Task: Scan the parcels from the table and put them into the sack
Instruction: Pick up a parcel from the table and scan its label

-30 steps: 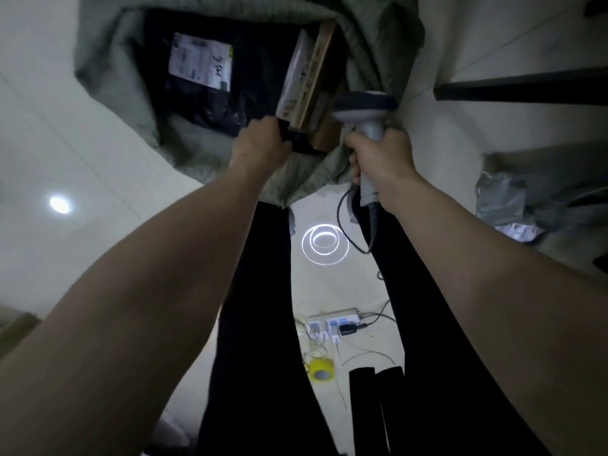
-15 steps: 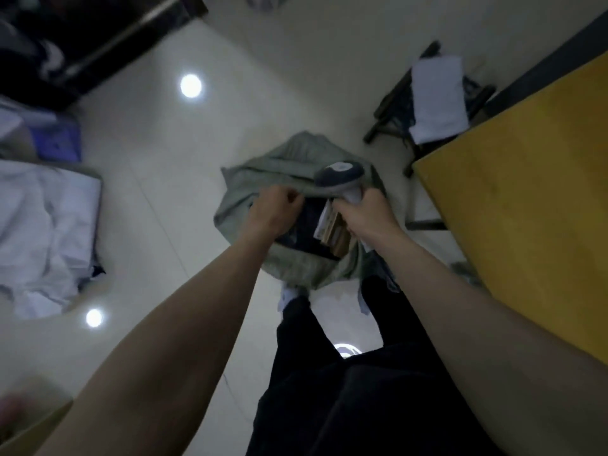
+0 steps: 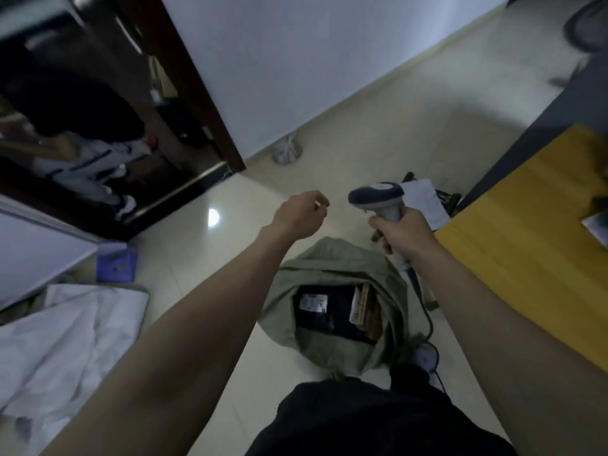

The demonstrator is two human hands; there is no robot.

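Grey-green fabric sack [image 3: 332, 278] is sitting open on the pale tiled floor [image 3: 378, 133], just left of the yellow wooden table [image 3: 526, 245]. Black plastic-wrapped parcel [image 3: 324, 312] is lying inside the sack, brown cardboard parcel [image 3: 365, 307] standing to its right. Crumpled white sheet [image 3: 65, 340] is lying on the floor well left of the sack.

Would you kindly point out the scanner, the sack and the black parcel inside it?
scanner [image 3: 376, 192], head view, on its dark head.
sack [image 3: 329, 261], head view, on its far green rim.
black parcel [image 3: 339, 311], head view, on its dark wrapping.
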